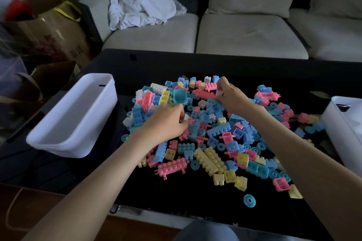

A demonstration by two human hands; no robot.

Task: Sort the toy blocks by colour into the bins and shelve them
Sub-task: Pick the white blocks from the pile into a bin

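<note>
A heap of pastel toy blocks, blue, pink, yellow, white and teal, covers the middle of a black table. My left hand reaches into the heap's left part and pinches a small white block at its fingertips. Farther back, my right hand has its fingers curled around another white block. An empty white bin stands at the table's left edge. A second white bin shows partly at the right edge.
A light sofa runs behind the table, with a crumpled white cloth on its left seat. Cardboard boxes and bags crowd the floor to the left. A loose teal ring lies near the table's front.
</note>
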